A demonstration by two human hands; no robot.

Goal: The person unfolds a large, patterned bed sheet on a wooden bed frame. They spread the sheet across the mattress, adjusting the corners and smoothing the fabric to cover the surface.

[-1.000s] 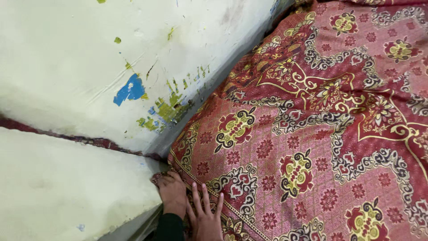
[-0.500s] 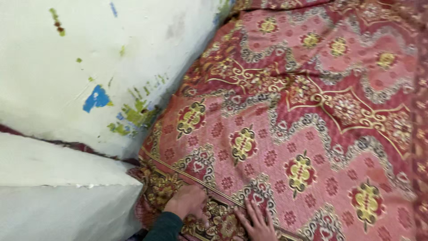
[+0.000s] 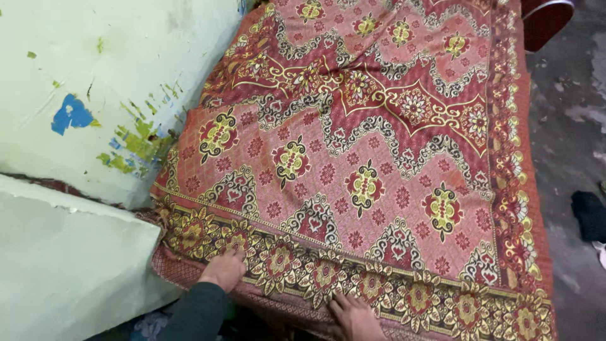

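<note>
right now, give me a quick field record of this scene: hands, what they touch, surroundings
left hand: flat on the near border of the bedspread, dark sleeve on the arm
right hand: fingers pressed on the same near edge, further right
bedspread: red and pink, floral medallions, gold border, spread over a bed
wall: pale, chipped, blue and green paint patches, left of the bed
floor: grey, to the right
dark cloth: on the floor, right edge

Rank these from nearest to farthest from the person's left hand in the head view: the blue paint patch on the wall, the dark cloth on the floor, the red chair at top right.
From the left hand:
1. Blue paint patch, on the wall, upper left.
2. Dark cloth, on the floor, far right.
3. Red chair, top right corner.
</note>
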